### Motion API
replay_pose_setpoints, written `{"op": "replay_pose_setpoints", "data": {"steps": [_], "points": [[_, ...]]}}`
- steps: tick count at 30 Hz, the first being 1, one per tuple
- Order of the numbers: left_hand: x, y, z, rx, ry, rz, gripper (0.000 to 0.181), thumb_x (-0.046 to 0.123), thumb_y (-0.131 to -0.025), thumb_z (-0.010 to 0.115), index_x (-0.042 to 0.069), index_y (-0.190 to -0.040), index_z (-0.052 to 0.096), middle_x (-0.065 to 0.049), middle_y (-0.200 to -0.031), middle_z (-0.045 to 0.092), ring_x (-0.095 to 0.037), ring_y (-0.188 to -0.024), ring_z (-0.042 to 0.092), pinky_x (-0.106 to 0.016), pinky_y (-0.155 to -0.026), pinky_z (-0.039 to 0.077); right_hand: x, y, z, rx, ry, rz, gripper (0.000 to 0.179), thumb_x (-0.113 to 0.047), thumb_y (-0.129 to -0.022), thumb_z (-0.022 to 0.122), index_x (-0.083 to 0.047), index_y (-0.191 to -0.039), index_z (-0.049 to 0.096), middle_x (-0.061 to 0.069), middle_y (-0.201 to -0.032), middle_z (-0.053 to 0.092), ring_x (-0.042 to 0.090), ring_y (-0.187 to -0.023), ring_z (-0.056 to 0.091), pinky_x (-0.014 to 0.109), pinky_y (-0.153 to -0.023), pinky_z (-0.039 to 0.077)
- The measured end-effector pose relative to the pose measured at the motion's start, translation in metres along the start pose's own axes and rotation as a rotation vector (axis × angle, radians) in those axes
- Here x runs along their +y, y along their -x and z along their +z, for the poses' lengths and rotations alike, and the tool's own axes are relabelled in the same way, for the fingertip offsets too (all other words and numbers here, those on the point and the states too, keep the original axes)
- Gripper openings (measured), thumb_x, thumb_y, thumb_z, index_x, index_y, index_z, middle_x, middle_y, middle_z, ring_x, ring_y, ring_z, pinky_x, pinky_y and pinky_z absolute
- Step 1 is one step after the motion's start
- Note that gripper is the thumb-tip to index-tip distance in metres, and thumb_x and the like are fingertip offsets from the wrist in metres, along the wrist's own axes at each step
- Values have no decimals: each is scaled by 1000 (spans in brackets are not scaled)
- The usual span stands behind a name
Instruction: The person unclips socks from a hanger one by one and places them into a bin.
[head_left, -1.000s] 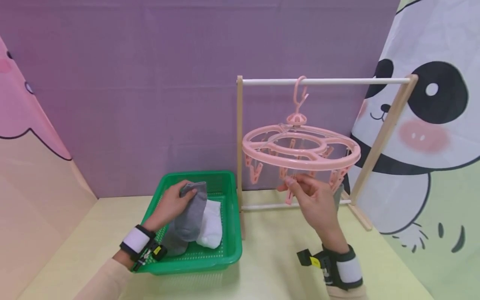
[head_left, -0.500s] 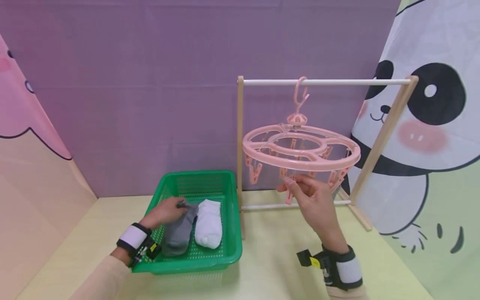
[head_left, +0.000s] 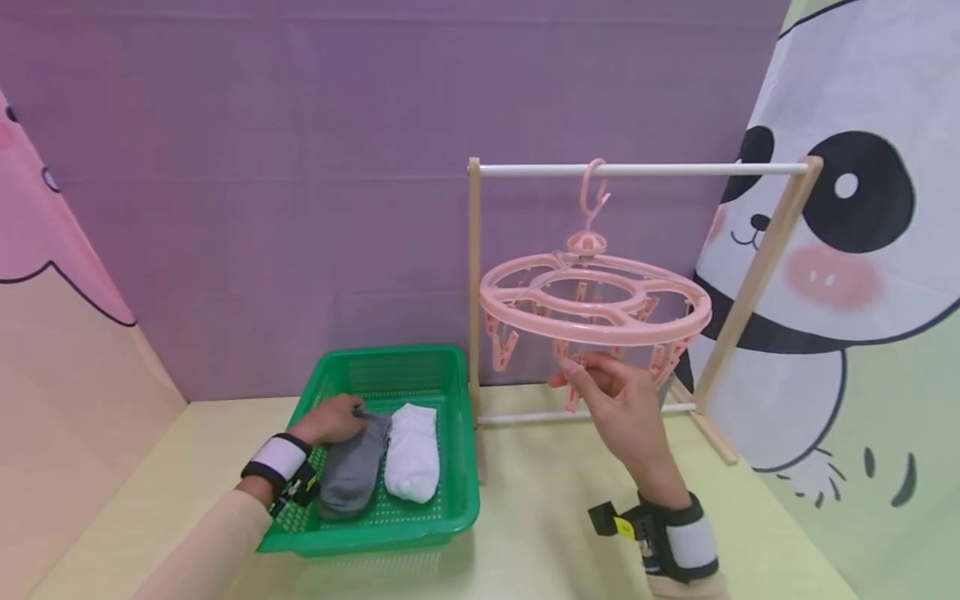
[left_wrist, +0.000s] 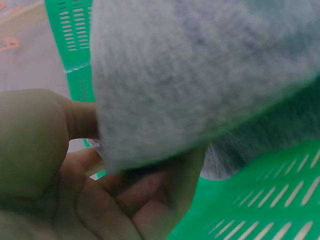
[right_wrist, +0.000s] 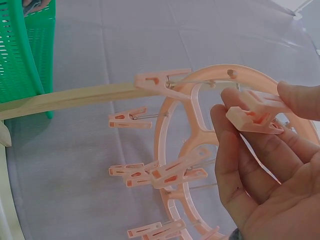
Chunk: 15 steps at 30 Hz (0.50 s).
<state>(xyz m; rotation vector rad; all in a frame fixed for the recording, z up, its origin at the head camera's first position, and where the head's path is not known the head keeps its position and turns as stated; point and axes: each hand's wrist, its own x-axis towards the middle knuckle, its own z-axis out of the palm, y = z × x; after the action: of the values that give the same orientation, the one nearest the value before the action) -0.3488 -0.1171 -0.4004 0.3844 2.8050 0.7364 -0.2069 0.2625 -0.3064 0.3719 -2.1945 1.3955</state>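
My left hand (head_left: 333,418) is inside the green basket (head_left: 375,536), gripping the upper end of a grey sock (head_left: 351,473). Up close in the left wrist view, the knitted grey sock (left_wrist: 165,80) passes between thumb and fingers, its opening edge beside them. To its right a white sock (head_left: 412,454) lies flat. My right hand (head_left: 626,412) pinches a pink clothespin (head_left: 572,398) under the round pink drying hanger (head_left: 600,335). The right wrist view has this clothespin (right_wrist: 255,112) between thumb and fingers.
The hanger hooks over the white bar (head_left: 675,169) of a wooden-legged rack (head_left: 475,292). Several other pink clothespins (head_left: 504,350) dangle from its ring. A grey bit (head_left: 664,392) shows behind my right wrist, mostly hidden. A purple cloth (head_left: 262,208) stands behind the table.
My left hand has lowered the grey sock from above the basket down into it, uncovering the white sock. My right hand keeps its pinch on the clothespin. The head view has shifted slightly.
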Motion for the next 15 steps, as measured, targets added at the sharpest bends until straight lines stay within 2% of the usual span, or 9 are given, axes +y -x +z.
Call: {"op": "replay_pose_setpoints", "data": {"steps": [3,8,12,15], "points": [[-2,-4,0,3,-31,-1,27,11,-98,56,-3,-118,67,-23,-114,67,-25,-78,59,-36,-56,51,0,-1,0,-3,-6,-7,16,-19,-105,66,-8,-109,77,6,-92,81,14,-48,34,25,-42,26],[-5,-8,1,24,-74,34,18,9,-95,60,-2,-107,68,-17,-100,66,-22,-72,58,-32,-55,47,-1,-1,0,-6,-1,-12,16,-20,-104,67,-8,-110,76,13,-95,81,13,-48,34,26,-43,27],[-6,-10,3,48,-97,47,3,5,-88,63,3,-87,62,-8,-82,57,-19,-66,52,-29,-54,42,-2,-1,-1,-7,-6,-5,16,-20,-104,67,-8,-110,76,14,-96,81,12,-48,32,26,-42,26],[-6,-13,6,61,-121,42,18,3,-84,66,9,-74,52,-1,-71,44,-16,-62,44,-28,-54,36,-2,-1,-2,-9,-10,4,17,-21,-104,67,-8,-110,76,14,-96,81,11,-47,30,25,-42,25]]}}
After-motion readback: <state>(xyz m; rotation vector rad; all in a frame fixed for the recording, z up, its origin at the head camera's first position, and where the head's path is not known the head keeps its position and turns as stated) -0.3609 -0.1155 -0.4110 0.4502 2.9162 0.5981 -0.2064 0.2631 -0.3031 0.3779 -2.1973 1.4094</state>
